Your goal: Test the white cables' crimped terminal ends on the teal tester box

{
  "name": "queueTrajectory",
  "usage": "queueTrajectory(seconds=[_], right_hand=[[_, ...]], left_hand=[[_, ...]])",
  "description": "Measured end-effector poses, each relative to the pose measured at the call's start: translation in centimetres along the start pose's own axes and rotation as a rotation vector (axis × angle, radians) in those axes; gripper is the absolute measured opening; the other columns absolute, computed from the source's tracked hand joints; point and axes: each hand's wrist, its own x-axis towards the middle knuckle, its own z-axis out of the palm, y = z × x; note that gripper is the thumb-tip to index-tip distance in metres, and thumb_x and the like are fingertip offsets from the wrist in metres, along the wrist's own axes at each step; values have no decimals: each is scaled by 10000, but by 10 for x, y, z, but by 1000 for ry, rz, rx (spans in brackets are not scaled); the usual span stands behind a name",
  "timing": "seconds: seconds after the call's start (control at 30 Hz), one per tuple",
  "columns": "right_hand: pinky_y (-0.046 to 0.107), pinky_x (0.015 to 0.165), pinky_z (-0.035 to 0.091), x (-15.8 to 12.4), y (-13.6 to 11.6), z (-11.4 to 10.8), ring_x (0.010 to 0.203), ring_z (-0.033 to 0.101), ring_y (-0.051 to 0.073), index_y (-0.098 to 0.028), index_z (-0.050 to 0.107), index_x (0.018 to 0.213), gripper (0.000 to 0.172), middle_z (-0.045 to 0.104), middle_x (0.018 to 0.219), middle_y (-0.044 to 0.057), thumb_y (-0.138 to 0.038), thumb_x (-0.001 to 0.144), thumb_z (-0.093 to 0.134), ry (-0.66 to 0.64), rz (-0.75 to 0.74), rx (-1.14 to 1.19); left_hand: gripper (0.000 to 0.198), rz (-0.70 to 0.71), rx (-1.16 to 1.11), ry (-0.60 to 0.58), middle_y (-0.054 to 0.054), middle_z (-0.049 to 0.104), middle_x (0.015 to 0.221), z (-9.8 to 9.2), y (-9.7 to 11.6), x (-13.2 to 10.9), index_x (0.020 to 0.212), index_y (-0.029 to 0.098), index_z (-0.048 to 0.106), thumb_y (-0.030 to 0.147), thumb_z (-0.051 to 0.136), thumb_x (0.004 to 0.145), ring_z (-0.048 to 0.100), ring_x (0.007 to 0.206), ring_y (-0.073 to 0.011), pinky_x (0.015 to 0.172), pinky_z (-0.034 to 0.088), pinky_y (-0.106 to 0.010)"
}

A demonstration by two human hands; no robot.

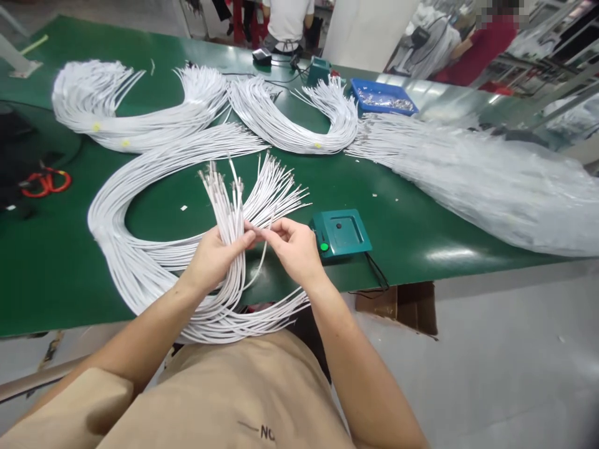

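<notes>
My left hand (216,254) is closed round a bundle of white cables (228,215), whose stripped-looking ends point up and away from me. The thumb and fingers of my right hand (294,246) pinch a single white cable beside that bundle, and the fingertips of both hands almost meet. Behind them a fan of cable ends (276,190) lies on the green table. The long coil of white cables (110,209) curves round to the left and drops over the table's front edge against my body. A green box with a button (344,232) stands just right of my right hand.
More white cable coils (299,134) lie at the back. Cables in clear plastic (491,178) cover the right side. A blue tray (384,98) holds small parts. Red-handled scissors (47,182) lie at left. A cardboard box (397,305) is below the edge. Other people are beyond the table.
</notes>
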Motion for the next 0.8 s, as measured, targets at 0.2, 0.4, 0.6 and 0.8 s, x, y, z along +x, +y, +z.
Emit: queueTrajectory(seconds=[0.2,0.4,0.6,0.8], right_hand=[[246,629,434,-12,12,13,638,584,141,-166,706,794,252,673,676,5,-403,768,624,-104,100,15],[239,627,447,-10,-4,4,630,571,124,-181,660,835,233,668,742,10,-407,798,617,102,27,-11],[239,609,426,-4,-5,13,607,524,121,-187,647,787,248,605,665,-19,-426,733,686,63,42,-69],[235,597,415,5,-4,7,571,502,105,-179,632,690,305,591,625,-20,-444,831,573,194,27,63]], left_hand=[[302,43,8,-62,-53,695,863,-5,-1,7,832,150,612,352,773,675,656,838,-189,827,508,-315],[286,60,207,49,-17,659,752,-6,2,8,763,154,584,325,775,635,603,717,-156,720,484,-269],[272,105,323,85,4,626,731,-8,0,8,787,170,578,328,748,644,571,709,-151,696,448,-255],[242,70,323,48,-6,632,758,-8,-1,9,755,172,580,286,748,624,568,700,-157,702,440,-278]])
